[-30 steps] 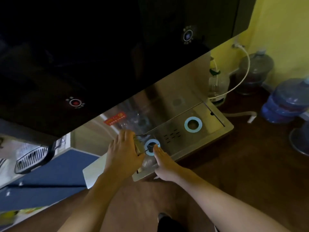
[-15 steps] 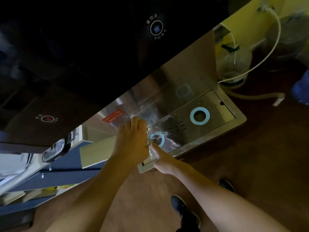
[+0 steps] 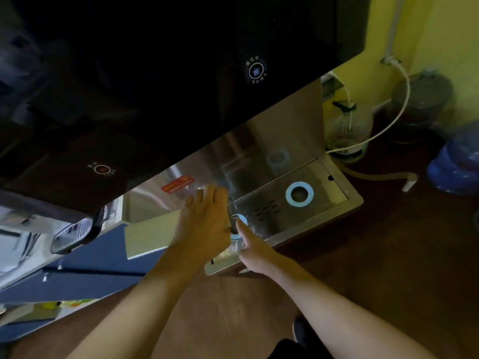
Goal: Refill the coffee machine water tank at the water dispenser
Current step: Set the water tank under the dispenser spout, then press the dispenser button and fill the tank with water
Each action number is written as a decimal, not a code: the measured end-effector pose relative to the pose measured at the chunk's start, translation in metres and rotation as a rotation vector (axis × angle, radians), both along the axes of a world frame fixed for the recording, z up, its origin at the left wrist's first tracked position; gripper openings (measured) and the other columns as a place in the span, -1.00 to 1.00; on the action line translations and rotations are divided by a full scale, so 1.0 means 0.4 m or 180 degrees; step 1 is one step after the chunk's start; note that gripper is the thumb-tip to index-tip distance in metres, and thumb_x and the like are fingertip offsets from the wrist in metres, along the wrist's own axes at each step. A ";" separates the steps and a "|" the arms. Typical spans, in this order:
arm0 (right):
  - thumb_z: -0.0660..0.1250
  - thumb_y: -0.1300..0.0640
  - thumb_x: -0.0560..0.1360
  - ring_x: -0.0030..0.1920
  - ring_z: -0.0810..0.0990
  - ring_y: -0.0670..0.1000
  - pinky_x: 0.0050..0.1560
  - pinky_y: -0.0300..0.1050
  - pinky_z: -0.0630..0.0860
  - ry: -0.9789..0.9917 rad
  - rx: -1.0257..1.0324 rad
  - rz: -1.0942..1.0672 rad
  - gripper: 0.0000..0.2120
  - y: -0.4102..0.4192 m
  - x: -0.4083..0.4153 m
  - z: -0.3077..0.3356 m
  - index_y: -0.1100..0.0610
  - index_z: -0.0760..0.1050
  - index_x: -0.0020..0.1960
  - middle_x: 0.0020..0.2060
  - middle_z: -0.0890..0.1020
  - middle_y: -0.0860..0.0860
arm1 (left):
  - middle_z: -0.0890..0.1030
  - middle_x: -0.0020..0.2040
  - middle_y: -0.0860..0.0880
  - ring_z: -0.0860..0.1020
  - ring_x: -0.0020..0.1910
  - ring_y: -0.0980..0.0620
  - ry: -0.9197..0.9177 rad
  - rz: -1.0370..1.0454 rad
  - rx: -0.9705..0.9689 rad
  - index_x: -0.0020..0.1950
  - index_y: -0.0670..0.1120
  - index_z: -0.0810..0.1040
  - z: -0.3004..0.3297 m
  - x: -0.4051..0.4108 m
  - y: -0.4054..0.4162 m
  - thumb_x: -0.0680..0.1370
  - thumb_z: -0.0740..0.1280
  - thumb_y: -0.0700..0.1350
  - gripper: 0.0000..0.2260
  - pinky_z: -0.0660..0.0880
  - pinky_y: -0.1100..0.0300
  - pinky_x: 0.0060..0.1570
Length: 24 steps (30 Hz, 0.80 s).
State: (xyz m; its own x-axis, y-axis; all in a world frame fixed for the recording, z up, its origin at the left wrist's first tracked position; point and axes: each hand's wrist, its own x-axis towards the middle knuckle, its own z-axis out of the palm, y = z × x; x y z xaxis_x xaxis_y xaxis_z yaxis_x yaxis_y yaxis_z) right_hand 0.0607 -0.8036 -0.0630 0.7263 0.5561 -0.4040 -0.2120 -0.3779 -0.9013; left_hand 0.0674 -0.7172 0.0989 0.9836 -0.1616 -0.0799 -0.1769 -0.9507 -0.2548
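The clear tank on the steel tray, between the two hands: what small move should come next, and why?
Probably nudge the clear tank until it sits squarely on the near blue ring. Both the left hand and right hand grip its sides on the steel tray, and no water shows.

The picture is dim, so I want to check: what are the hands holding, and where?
Both hands, left and right, hold the clear plastic water tank by its sides on the steel drip tray.
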 end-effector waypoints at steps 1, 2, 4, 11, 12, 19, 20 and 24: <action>0.18 0.28 0.62 0.41 0.45 0.04 0.33 -0.09 0.49 -0.0206 -0.0167 -0.0118 -0.25 -0.028 -0.001 0.024 -0.10 -0.15 0.63 0.51 0.31 -0.02 | 0.48 0.16 -0.13 0.50 0.12 -0.12 -0.0097 0.0138 -0.0333 0.21 -0.13 0.41 -0.002 -0.008 0.011 0.44 0.46 -0.08 -0.58 0.43 0.04 0.16; 0.19 0.27 0.63 0.56 0.23 0.06 0.52 0.02 0.27 -0.0431 -0.0322 -0.0207 -0.27 -0.060 0.000 0.048 -0.04 -0.13 0.64 0.59 0.18 -0.01 | 0.48 0.15 -0.13 0.50 0.11 -0.12 -0.0189 0.0275 -0.0715 0.21 -0.14 0.41 -0.004 -0.015 0.019 0.41 0.50 -0.06 -0.54 0.45 0.00 0.17; 0.21 0.27 0.62 0.62 0.01 0.05 0.59 -0.01 0.03 -0.0833 -0.0651 -0.0221 -0.29 -0.125 0.004 0.097 0.11 -0.10 0.64 0.63 0.04 0.04 | 0.46 0.13 -0.11 0.51 0.06 -0.11 -0.0308 0.0591 -0.1463 0.21 -0.12 0.40 -0.011 -0.031 0.031 0.35 0.56 -0.03 -0.46 0.51 -0.07 0.13; 0.31 0.25 0.54 0.52 0.24 0.13 0.50 0.07 0.29 -0.1867 -0.1573 -0.0504 -0.37 -0.313 0.025 0.195 0.15 0.20 0.56 0.51 0.29 0.12 | 0.50 0.06 0.00 0.57 -0.02 0.02 -0.0448 0.1357 -0.3651 0.18 0.05 0.35 -0.068 -0.080 -0.065 0.30 0.61 -0.01 -0.41 0.52 0.22 -0.15; 0.31 0.25 0.55 0.54 0.20 0.12 0.51 0.05 0.27 -0.1871 -0.1620 -0.0535 -0.37 -0.332 0.031 0.211 0.13 0.18 0.57 0.53 0.26 0.09 | 0.50 0.07 0.00 0.56 0.00 0.04 -0.0542 0.1374 -0.3840 0.19 0.05 0.35 -0.066 -0.086 -0.087 0.32 0.61 -0.04 -0.42 0.52 0.22 -0.13; 0.30 0.29 0.53 0.52 0.24 0.16 0.49 0.11 0.29 -0.2837 -0.1601 -0.0460 -0.37 -0.433 0.113 0.342 0.16 0.22 0.56 0.50 0.30 0.13 | 0.53 0.09 0.02 0.56 0.03 0.10 -0.1210 0.1667 -0.4474 0.20 0.06 0.38 -0.058 -0.093 -0.171 0.31 0.62 -0.04 -0.42 0.56 0.17 -0.03; 0.30 0.31 0.51 0.50 0.26 0.17 0.47 0.13 0.32 -0.3048 -0.1441 -0.0655 -0.35 -0.441 0.123 0.365 0.15 0.22 0.56 0.49 0.30 0.16 | 0.54 0.09 0.04 0.56 0.03 0.14 -0.1284 0.1687 -0.4592 0.20 0.05 0.39 -0.054 -0.093 -0.175 0.31 0.62 -0.06 -0.42 0.55 0.19 -0.03; 0.30 0.35 0.43 0.45 0.28 0.25 0.36 0.19 0.44 -0.4058 -0.1077 -0.1129 -0.27 -0.460 0.170 0.454 0.13 0.18 0.56 0.44 0.24 0.25 | 0.55 0.09 0.11 0.54 0.03 0.32 -0.1456 0.1595 -0.5089 0.25 -0.01 0.42 -0.034 -0.092 -0.173 0.33 0.60 -0.14 -0.43 0.46 0.29 -0.02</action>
State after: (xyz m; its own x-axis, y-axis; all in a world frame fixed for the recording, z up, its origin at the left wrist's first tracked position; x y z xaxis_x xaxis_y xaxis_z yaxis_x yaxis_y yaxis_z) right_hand 0.1288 -0.9877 0.1187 0.7757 0.2722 0.5694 0.5583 -0.7167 -0.4178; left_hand 0.0306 -0.7862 0.0855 0.8545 0.5060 0.1176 0.0015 -0.2288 0.9735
